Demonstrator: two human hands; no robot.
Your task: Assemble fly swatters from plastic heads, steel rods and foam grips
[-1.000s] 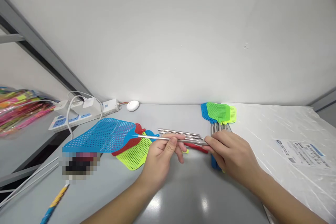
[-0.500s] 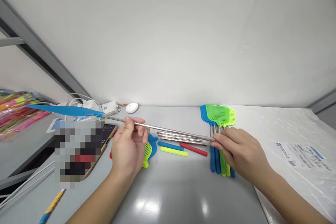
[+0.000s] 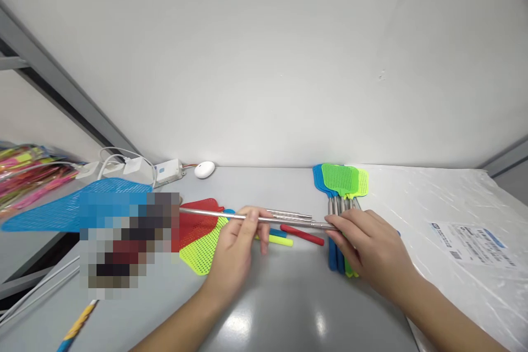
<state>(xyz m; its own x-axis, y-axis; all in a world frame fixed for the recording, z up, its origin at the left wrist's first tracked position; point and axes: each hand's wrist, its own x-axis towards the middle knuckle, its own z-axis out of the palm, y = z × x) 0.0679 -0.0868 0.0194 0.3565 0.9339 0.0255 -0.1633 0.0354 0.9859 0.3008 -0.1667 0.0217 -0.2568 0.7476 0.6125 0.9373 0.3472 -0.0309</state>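
A fly swatter with a blue mesh head (image 3: 45,212) and a long steel rod lies across both hands, its head to the left. My left hand (image 3: 235,253) pinches the middle of the rod between thumb and fingers. My right hand (image 3: 373,245) grips the rod's right end, which its fingers partly hide. Below the rod lie a red handle sleeve (image 3: 303,235), a yellow one (image 3: 282,241) and a partly hidden blue one. Several loose steel rods (image 3: 291,214) rest behind them. Beside my left hand are a red swatter head (image 3: 198,220) and a yellow one (image 3: 198,258).
Finished-looking swatters (image 3: 340,179) lie stacked behind my right hand. White plastic wrap with a label (image 3: 472,245) covers the right side. At the left are power adapters (image 3: 138,169), cables, a white oval device (image 3: 204,169), bagged colourful items (image 3: 35,176) and a blurred-out area.
My left hand has slid right along the rod, nearer my right hand. The blue swatter head has turned to show its flat mesh and dropped lower. The right hand stays nearly in place.
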